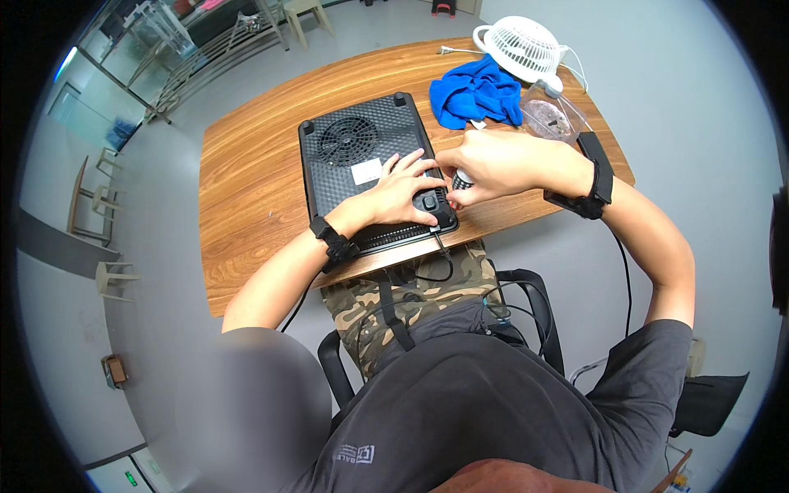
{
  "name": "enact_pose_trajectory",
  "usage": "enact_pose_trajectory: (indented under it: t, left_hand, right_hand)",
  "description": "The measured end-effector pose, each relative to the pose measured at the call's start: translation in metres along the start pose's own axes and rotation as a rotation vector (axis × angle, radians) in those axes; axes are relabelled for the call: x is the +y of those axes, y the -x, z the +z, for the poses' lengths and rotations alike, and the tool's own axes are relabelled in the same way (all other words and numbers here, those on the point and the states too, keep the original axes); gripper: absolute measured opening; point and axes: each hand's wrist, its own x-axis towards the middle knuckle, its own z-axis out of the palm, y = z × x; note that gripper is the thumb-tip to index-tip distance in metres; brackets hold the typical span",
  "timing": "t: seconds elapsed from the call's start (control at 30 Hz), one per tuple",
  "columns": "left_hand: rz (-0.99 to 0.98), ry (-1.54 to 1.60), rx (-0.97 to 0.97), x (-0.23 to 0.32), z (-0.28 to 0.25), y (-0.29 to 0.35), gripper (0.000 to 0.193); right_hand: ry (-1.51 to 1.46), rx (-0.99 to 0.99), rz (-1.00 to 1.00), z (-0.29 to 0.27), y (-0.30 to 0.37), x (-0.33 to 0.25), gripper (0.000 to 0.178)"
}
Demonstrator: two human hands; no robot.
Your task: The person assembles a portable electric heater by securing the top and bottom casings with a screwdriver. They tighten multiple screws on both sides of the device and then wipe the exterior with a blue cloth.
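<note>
A black induction cooker (pixel 333 177) lies upside down on the wooden table, its round fan vent, white label and corner feet facing up. My left hand (pixel 399 189) rests on its underside with the fingers spread, pressing near the right front corner. Close beside it, at the cooker's right edge, my right hand (pixel 493 168) is closed around a small tool with a black-and-white patterned grip (pixel 463 179). A bit of red shows below the fingers; the tool's tip is hidden. From the cooker's front edge a black cord (pixel 444 251) hangs down.
A blue cloth (pixel 477 92) lies crumpled beyond my right hand. Behind it sits a white slotted round plastic thing (pixel 522 49). A clear plastic container (pixel 549 115) and a black oblong object (pixel 596 152) are at the table's right. My legs are under the front edge.
</note>
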Motion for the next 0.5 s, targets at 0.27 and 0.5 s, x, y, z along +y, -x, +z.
enact_pose_trajectory:
  t: [0.27,0.5]
  left_hand:
    - [0.020,0.012,0.021,0.000,0.001,-0.001,0.080]
    - [0.027,-0.017,0.016,-0.002,0.003,-0.001,0.078]
  right_hand:
    - [0.070,0.015,0.160,0.008,-0.002,-0.009,0.039]
    - [0.087,-0.074,0.073,-0.009,0.006,-0.008,0.042]
